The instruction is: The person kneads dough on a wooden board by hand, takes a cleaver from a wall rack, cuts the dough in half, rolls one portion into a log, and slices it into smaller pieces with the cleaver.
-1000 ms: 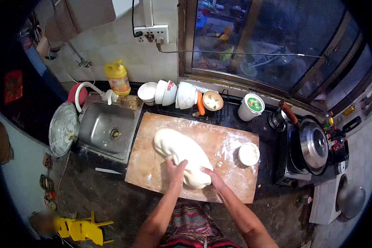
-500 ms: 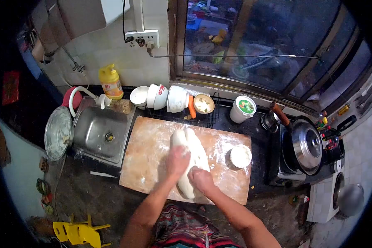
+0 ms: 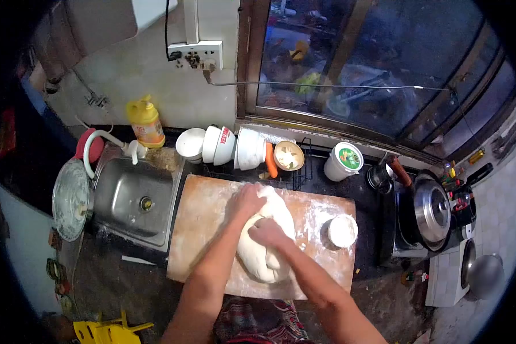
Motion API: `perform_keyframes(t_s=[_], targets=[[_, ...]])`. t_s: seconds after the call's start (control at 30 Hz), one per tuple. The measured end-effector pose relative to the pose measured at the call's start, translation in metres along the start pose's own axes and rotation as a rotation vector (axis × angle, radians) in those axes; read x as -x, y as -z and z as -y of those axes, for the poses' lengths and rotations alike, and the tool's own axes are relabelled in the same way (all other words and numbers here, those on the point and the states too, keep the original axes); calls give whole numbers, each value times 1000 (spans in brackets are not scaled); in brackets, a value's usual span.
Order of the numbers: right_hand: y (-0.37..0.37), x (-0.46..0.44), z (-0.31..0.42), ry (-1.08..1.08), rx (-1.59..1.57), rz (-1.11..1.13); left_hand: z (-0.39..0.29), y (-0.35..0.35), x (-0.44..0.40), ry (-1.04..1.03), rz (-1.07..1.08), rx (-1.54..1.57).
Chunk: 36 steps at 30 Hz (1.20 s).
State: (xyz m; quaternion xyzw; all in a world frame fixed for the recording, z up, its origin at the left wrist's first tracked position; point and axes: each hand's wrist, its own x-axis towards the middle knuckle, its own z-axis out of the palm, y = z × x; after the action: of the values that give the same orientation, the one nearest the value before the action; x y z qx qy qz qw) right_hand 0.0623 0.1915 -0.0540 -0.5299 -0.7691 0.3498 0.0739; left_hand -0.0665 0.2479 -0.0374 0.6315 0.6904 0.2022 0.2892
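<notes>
A big lump of white dough [image 3: 269, 261] lies lengthwise on a floured wooden board [image 3: 203, 198]. At the dough's far left end, my left hand [image 3: 249, 199] has its fingers bent over the edge and grips it. My right hand [image 3: 265, 232] is closed and presses into the middle of the dough, holding a fold of it; its fingertips are partly hidden. On the board's right side stands a small tub of white flour [image 3: 343, 230].
Left of the board is a steel sink [image 3: 126, 192] with a floury metal bowl [image 3: 71, 200] beside it. Behind stand white bowls [image 3: 249, 150], a carrot [image 3: 270, 160], a lidded white bucket [image 3: 343, 163] and a yellow bottle [image 3: 146, 123]. A lidded pot [image 3: 431, 209] sits on the stove at right.
My left hand has moved away from me to the dough's far end. My right hand has shifted forward and left. The dough has gone from long and narrow to wider and folded.
</notes>
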Motion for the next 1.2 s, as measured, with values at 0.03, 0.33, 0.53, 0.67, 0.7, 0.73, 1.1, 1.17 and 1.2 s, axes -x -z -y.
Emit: perform_keyframes(t_s=[0.03,0.33,0.53,0.67,0.7,0.73,1.1,1.17,1.2], targets=[[24,13,10,-51,-166,157,-6,2,13,-23,-38,-8],[72,111,17,229,136,-293,-56,-53,260,-480,-311,-146],[23,160,10,302,234,-453,-43,-50,234,-254,-506,-199],[8,163,-6,313,278,-487,-38,-83,232,-218,-677,-166],[8,155,-10,322,271,-483,-38,-83,226,-220,-687,-192],[9,146,-14,326,264,-478,-37,-80,217,-223,-693,-218],[40,-26,-29,246,167,-572,6,-44,39,-178,-521,-153],[45,-53,-29,174,201,-541,14,-42,10,-137,-470,-133],[46,-65,-30,125,245,-516,15,-40,-2,-117,-477,-151]])
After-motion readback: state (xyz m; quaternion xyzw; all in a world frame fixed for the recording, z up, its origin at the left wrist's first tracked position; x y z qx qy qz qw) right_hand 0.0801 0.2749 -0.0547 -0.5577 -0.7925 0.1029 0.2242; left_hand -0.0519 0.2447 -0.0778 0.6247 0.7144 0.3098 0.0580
